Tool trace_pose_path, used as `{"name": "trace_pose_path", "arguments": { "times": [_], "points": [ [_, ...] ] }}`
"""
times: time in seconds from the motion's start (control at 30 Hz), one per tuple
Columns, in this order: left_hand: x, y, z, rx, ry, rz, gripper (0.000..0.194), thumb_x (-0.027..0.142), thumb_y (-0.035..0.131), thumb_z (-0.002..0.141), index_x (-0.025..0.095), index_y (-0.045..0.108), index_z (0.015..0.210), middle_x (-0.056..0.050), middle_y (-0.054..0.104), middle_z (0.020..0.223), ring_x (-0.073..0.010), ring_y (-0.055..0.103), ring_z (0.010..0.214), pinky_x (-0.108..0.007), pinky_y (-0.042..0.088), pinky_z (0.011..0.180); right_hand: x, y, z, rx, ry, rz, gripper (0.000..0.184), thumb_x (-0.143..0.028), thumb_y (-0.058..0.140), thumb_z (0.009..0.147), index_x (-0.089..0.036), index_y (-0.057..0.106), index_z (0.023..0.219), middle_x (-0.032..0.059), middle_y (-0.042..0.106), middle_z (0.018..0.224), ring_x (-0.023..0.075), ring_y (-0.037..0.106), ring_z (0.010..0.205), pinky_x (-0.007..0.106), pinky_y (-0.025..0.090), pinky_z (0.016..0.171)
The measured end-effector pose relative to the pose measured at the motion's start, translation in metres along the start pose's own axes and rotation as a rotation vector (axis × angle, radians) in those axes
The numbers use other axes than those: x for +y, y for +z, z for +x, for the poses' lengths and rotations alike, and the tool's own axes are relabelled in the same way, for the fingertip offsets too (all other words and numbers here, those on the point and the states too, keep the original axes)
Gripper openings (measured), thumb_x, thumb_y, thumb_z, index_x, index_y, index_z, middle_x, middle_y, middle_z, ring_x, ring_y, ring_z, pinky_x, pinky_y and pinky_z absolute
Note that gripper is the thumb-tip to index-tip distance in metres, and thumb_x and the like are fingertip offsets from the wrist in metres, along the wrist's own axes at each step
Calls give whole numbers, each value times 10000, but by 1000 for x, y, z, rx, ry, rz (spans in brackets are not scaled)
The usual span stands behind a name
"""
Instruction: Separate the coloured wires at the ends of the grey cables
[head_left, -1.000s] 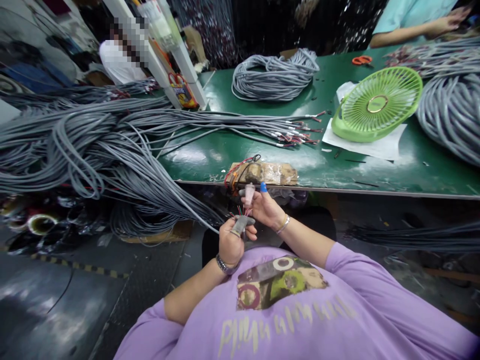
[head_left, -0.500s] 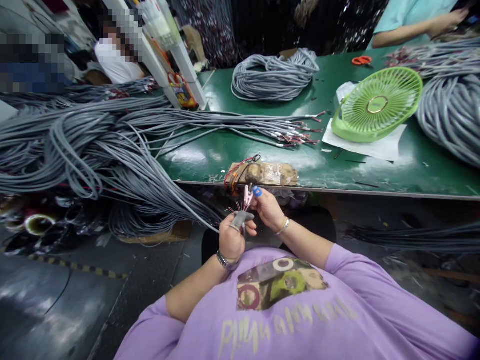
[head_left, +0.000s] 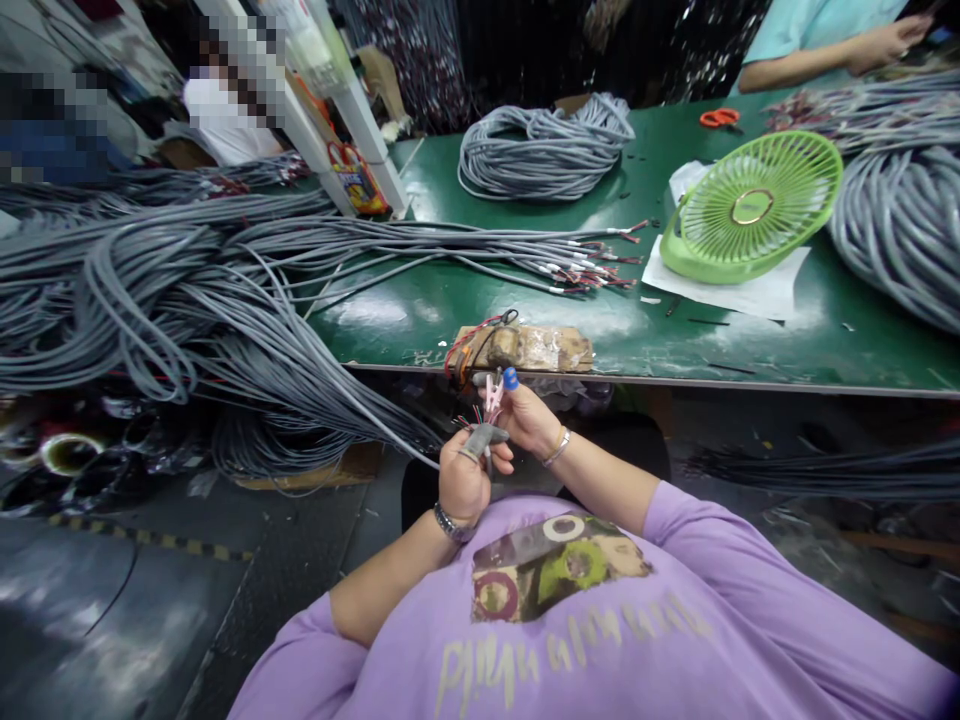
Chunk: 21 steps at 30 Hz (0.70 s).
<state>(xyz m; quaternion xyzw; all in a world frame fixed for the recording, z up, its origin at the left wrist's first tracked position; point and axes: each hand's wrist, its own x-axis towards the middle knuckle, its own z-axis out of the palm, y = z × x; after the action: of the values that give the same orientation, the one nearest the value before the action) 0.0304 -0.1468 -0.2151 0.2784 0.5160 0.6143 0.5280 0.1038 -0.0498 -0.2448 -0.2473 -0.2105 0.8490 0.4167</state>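
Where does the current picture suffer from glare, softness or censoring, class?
Head view: pale glare on the green table; head view: bright shine on the lower-left floor; head view: wires by the hands too small and soft to count; head view: pixel blocks partly hide a person in a white shirt, upper left.

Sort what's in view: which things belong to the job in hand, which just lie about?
In use: thin coloured wires, left hand; pink clip-like piece, right hand; probably grey cable bundle.
Apparently lying about: green fan; white paper.
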Motion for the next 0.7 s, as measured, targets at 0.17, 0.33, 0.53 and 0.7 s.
{"name": "trace_pose_path", "arguments": {
  "times": [0.17, 0.33, 0.53, 0.7],
  "points": [
    [-1, 0, 1, 6, -21, -2, 261, 382, 640, 742, 122, 653, 719, -22, 638, 548, -97, 546, 389, -195, 419, 387, -1, 3, 1, 39, 9, 63, 427, -586, 690, 739, -161, 652, 749, -7, 618, 619, 80, 499, 509, 206, 402, 498],
    [-3, 0, 0, 5, -34, -8, 251, 369, 635, 743, 120, 652, 713, -21, 637, 539, -101, 548, 382, -197, 425, 387, -1, 5, 2, 39, -13, 89, 373, -536, 715, 744, -166, 668, 752, -1, 639, 649, 85, 530, 542, 205, 430, 523],
    [-3, 0, -1, -9, -22, -5, 257, 371, 628, 760, 118, 652, 725, -20, 638, 549, -98, 550, 387, -197, 426, 397, -4, 8, -2, 53, 25, 102, 396, -550, 680, 772, -157, 648, 732, 1, 635, 634, 84, 510, 517, 209, 417, 504],
    [-4, -3, -3, -20, 74, 30, 269, 393, 645, 770, 125, 663, 778, -22, 655, 595, -102, 579, 424, -203, 446, 430, -7, 10, -10, 11, 95, 90, 470, -627, 607, 790, -163, 632, 716, 2, 619, 628, 86, 462, 483, 218, 393, 461]
  ]
}}
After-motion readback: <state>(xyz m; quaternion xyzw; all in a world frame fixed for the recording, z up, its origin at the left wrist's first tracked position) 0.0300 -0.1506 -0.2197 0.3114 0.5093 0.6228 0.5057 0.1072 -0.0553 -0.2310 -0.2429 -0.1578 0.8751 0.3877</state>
